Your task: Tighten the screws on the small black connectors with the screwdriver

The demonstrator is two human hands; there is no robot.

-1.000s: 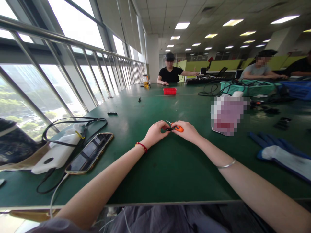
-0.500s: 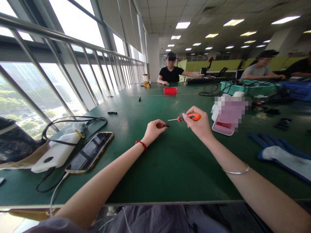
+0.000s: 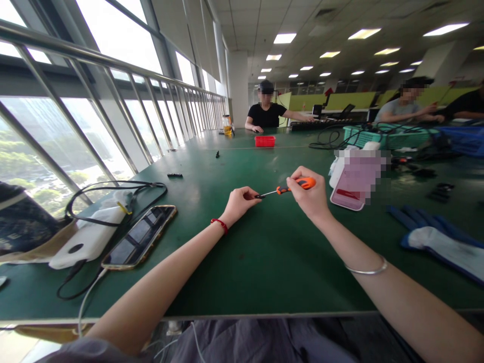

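Observation:
Near the middle of the green table point(image 3: 242, 272), my left hand point(image 3: 240, 201) pinches a small black part point(image 3: 259, 196) between thumb and fingers. My right hand point(image 3: 310, 194) is closed around the orange and black handle of a screwdriver point(image 3: 307, 183). The thin metal shaft points left, and its tip meets the small black part at my left fingertips. My fingers hide most of the part.
A phone point(image 3: 139, 237), a white power bank point(image 3: 88, 237) and cables lie left. Ahead are a red box point(image 3: 264, 141) and small black pieces point(image 3: 175, 175). At right are a pink phone point(image 3: 350, 186), a glove point(image 3: 434, 239) and a green basket point(image 3: 401, 138). Other people sit beyond.
The screwdriver's tip has come down and left onto the small black part, where before there was a gap. My left hand has barely moved.

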